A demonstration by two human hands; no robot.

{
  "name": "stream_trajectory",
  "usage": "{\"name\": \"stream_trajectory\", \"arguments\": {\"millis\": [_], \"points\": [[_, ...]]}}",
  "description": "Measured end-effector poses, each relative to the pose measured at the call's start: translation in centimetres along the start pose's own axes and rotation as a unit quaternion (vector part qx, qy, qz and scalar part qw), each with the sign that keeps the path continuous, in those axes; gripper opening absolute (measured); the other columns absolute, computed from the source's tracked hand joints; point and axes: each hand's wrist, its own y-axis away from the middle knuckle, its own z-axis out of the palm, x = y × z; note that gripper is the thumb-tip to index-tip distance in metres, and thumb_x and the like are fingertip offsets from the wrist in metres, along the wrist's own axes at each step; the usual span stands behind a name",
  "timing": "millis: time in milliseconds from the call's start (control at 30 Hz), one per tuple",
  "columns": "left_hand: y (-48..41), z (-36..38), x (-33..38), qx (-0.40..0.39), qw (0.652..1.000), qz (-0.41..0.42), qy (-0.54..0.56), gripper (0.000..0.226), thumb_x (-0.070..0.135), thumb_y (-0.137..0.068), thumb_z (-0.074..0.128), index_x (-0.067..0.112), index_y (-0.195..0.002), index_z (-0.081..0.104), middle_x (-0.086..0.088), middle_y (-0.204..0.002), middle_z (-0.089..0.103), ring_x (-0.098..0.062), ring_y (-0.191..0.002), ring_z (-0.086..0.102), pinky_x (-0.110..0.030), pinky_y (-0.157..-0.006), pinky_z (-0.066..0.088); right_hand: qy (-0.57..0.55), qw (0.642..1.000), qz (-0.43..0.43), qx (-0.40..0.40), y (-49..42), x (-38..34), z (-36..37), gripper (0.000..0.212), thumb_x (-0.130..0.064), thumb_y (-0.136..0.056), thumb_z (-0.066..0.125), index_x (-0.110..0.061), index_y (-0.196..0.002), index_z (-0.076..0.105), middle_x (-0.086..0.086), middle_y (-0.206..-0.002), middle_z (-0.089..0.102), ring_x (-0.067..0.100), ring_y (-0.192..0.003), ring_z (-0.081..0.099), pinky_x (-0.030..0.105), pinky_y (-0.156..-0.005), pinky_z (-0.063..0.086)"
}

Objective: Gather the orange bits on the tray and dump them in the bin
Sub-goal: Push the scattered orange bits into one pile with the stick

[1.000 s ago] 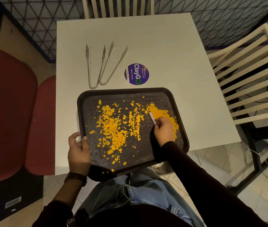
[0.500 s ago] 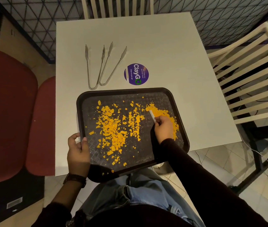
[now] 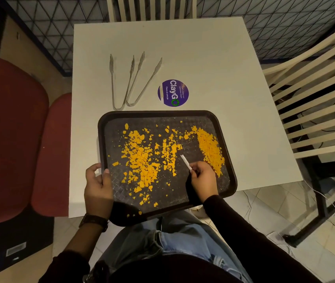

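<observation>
A dark brown tray (image 3: 158,114) lies on the white table (image 3: 203,58), its near edge overhanging toward my lap. Orange bits (image 3: 142,158) are scattered over its left and middle, and a denser heap of orange bits (image 3: 209,148) sits along its right side. My left hand (image 3: 98,184) grips the tray's left rim. My right hand (image 3: 203,178) holds a thin white card (image 3: 186,162) edge-down on the tray floor, between the middle scatter and the right heap. No bin is in view.
Two metal tongs (image 3: 127,78) lie on the table beyond the tray, next to a round purple sticker (image 3: 173,92). A red upholstered seat (image 3: 9,129) is to the left. White slatted chairs stand at the right (image 3: 315,88) and at the far side (image 3: 152,9).
My right hand with the white card has pulled back toward me and slightly left, away from the right-hand heap. My left hand stays on the tray rim.
</observation>
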Motion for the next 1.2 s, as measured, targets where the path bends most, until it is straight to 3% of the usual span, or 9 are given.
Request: {"name": "stream_trajectory", "arguments": {"millis": [100, 267, 367, 600, 867, 1033, 1200], "points": [[0.1, 0.1, -0.1, -0.001, 1.000, -0.001, 0.000, 0.020, 0.020, -0.097, 0.046, 0.015, -0.116, 0.042, -0.035, -0.072, 0.058, -0.046, -0.070, 0.058, -0.051, -0.067, 0.047, -0.014, 0.999, 0.029, 0.031, -0.5, 0.0, 0.0, 0.020, 0.001, -0.085, 0.053, -0.008, -0.096, 0.066, 0.012, -0.096, 0.066, 0.022, -0.086, 0.059, 0.034, -0.085, 0.049], [0.2, 0.1, -0.1, -0.002, 1.000, -0.011, 0.003, 0.023, 0.019, -0.097, 0.045, 0.013, -0.118, 0.041, -0.036, -0.073, 0.058, -0.046, -0.072, 0.057, -0.050, -0.069, 0.047, -0.039, 0.989, 0.116, 0.083, -2.7, 0.5, -2.0, 0.020, -0.001, -0.088, 0.052, -0.005, -0.104, 0.063, 0.014, -0.106, 0.065, 0.026, -0.094, 0.061, 0.031, -0.089, 0.044], [0.1, 0.0, 0.0, -0.006, 1.000, -0.009, 0.004, 0.023, 0.020, -0.097, 0.045, 0.013, -0.119, 0.041, -0.036, -0.073, 0.058, -0.046, -0.072, 0.057, -0.051, -0.069, 0.047, -0.011, 0.994, 0.081, 0.072, -2.8, 0.8, -3.2, 0.020, -0.003, -0.087, 0.053, -0.009, -0.102, 0.065, 0.011, -0.103, 0.065, 0.024, -0.092, 0.060, 0.032, -0.089, 0.047], [-0.3, 0.0, -0.2, -0.006, 1.000, 0.002, -0.001, 0.021, 0.022, -0.098, 0.045, 0.015, -0.117, 0.040, -0.034, -0.071, 0.058, -0.045, -0.070, 0.058, -0.050, -0.068, 0.047, 0.065, 0.998, -0.014, -0.022, 0.5, 1.0, -1.9, 0.019, 0.001, -0.084, 0.056, -0.011, -0.092, 0.069, -0.003, -0.085, 0.056, 0.012, -0.078, 0.050, 0.021, -0.072, 0.036], [-0.5, -0.1, 0.0, -0.006, 1.000, 0.004, -0.004, 0.023, 0.021, -0.097, 0.045, 0.013, -0.118, 0.041, -0.034, -0.069, 0.056, -0.046, -0.068, 0.056, -0.046, -0.064, 0.046, 0.034, 0.999, 0.012, 0.015, -4.0, -1.1, -1.4, 0.019, -0.005, -0.087, 0.054, -0.009, -0.101, 0.067, 0.012, -0.101, 0.065, 0.026, -0.087, 0.060, 0.026, -0.078, 0.044], [-0.4, 0.0, 0.0, -0.001, 1.000, 0.006, 0.000, 0.023, 0.023, -0.097, 0.045, 0.015, -0.118, 0.041, -0.033, -0.073, 0.059, -0.045, -0.070, 0.058, -0.049, -0.066, 0.048, 0.051, 0.997, 0.046, 0.041, -6.1, -2.1, -2.1, 0.020, -0.005, -0.088, 0.054, -0.008, -0.105, 0.063, 0.015, -0.101, 0.066, 0.030, -0.089, 0.062, 0.033, -0.080, 0.047], [-0.3, 0.0, 0.2, 0.010, 1.000, -0.001, 0.013, 0.024, 0.024, -0.097, 0.045, 0.016, -0.120, 0.042, -0.034, -0.073, 0.059, -0.047, -0.070, 0.058, -0.049, -0.066, 0.048, 0.055, 0.998, -0.009, 0.012, -2.8, -2.1, -1.7, 0.019, -0.005, -0.084, 0.055, -0.012, -0.097, 0.068, 0.009, -0.090, 0.068, 0.022, -0.078, 0.061, 0.030, -0.073, 0.050]]}}
